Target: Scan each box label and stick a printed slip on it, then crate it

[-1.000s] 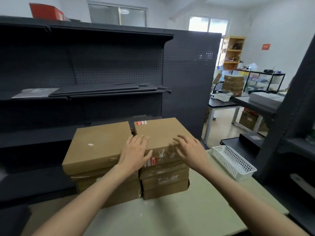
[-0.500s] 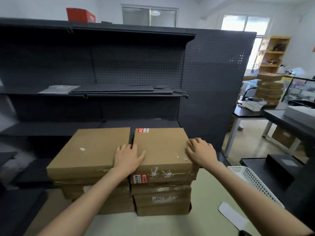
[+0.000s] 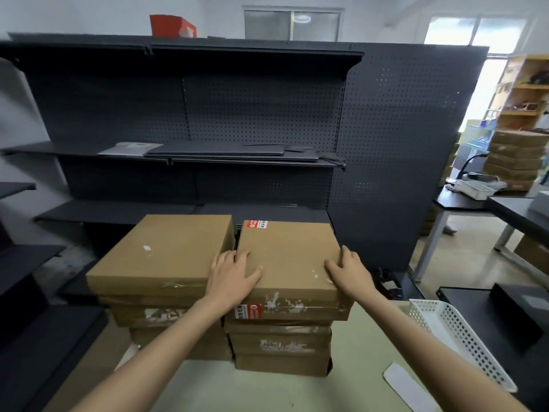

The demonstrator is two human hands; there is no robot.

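Top box [image 3: 289,263] on right-hand stack, bench [image 3: 362,346] far edge. Left hand [image 3: 230,276] flat on its left edge, right hand [image 3: 350,272] curled over right edge; likely bracing to lift. White basket [image 3: 463,337] right of stack.

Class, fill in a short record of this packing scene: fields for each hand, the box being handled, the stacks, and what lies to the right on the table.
left hand: flat on the top right box, at its left edge
right hand: grips that box's right edge
top right box: red-and-white labels at its far edge and front
stacks: two, side by side
white basket: right of the stacks
white slip: on the table, near the basket
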